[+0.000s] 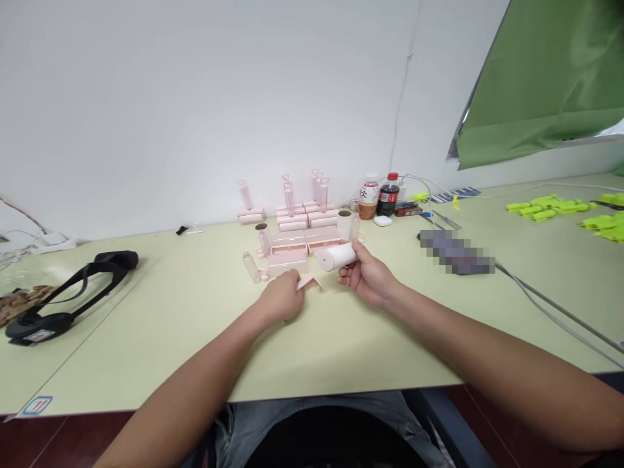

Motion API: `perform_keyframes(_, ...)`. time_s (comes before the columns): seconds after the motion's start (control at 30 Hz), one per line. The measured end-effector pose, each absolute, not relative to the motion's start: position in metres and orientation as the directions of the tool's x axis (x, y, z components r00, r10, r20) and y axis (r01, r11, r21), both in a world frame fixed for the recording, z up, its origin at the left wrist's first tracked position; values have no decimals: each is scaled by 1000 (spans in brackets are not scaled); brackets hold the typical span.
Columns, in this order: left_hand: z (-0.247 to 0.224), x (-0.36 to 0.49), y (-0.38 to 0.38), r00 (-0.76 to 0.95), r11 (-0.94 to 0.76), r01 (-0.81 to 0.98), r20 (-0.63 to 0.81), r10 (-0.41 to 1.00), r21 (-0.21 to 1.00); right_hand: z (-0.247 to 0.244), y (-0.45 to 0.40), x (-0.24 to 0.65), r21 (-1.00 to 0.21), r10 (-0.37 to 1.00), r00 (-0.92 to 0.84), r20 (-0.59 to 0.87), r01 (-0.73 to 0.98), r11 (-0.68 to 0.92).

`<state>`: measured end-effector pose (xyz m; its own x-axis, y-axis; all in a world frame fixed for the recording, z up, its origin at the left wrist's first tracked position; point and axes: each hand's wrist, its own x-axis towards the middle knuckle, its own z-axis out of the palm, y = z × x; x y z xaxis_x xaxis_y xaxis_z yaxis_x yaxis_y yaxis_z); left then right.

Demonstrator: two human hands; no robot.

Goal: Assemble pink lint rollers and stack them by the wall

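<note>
In my right hand point(373, 276) is a white lint roller roll point(340, 256), held level by its right end with its pale pink round end turned to the left. My left hand point(283, 296) is closed on a pale pink plastic piece point(310, 282) with a bent end, most of it hidden behind the fingers. The two parts are close but apart. Just beyond them lie pink half-shell covers point(287, 264), a clear pink tube point(251, 268) with a small pink heart-shaped part point(264, 275) beside it, and another upright white roll point(344, 224).
Several assembled pink lint rollers point(292, 225) stand by the wall, handles up. Right of them are a brown drink bottle point(368, 198) and a cola bottle point(389, 196). A black headset point(73, 299) lies left; yellow-green strips point(548, 207) and a cable point(550, 315) lie right.
</note>
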<state>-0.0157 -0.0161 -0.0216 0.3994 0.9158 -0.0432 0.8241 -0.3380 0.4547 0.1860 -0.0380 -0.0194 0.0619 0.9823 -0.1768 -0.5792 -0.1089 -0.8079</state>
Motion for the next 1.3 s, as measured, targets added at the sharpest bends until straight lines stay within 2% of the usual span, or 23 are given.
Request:
perform_keyframes(0.07, -19, -15, -14, 324, -171, 705, -98, 941, 688, -23, -38, 185, -829, 986, 64, -152, -551, -92)
perform_keyframes(0.13, -16, -12, -13, 293, 13, 496, -181, 939, 868, -28, -39, 183, -865, 992, 58, -109, -497, -66)
perform_keyframes(0.2, -12, -7, -15, 283, 127, 299, -215, 935, 946, -33, -41, 180, -904, 996, 43, -78, -424, -53)
perform_keyframes(0.27, -9, -1, -19, 250, 151, 186, -195, 948, 971, -38, -43, 175, -935, 998, 24, -59, -351, -47)
perform_keyframes(0.43, -8, 9, -28, 146, 92, 198, -122, 982, 976, -45, -48, 166, -976, 1000, -12, 6, -219, 3)
perform_keyframes(0.67, -9, 10, -32, 240, 135, 174, -174, 955, 976, -52, -48, 165, -989, 994, -57, 94, -121, 86)
perform_keyframes(0.83, -9, 14, -34, 199, 133, 168, -166, 966, 977, -50, -52, 164, -990, 992, -66, 109, -102, 102)
perform_keyframes(0.97, -17, 15, -32, 164, -18, 193, -14, 986, 981, -43, -54, 165, -973, 985, -66, 159, -179, 145)
perform_keyframes(1.1, -23, 13, -35, 240, -321, 193, 273, 932, 927, -34, -58, 163, -950, 989, -77, 128, -295, 100)
perform_keyframes(1.2, -23, 11, -41, 304, -493, 210, 423, 854, 844, -30, -65, 159, -926, 961, -268, 66, -376, -41)
perform_keyframes(1.3, -22, 8, -46, 333, -570, 242, 484, 809, 786, -29, -71, 157, -892, 901, -433, 29, -418, -173)
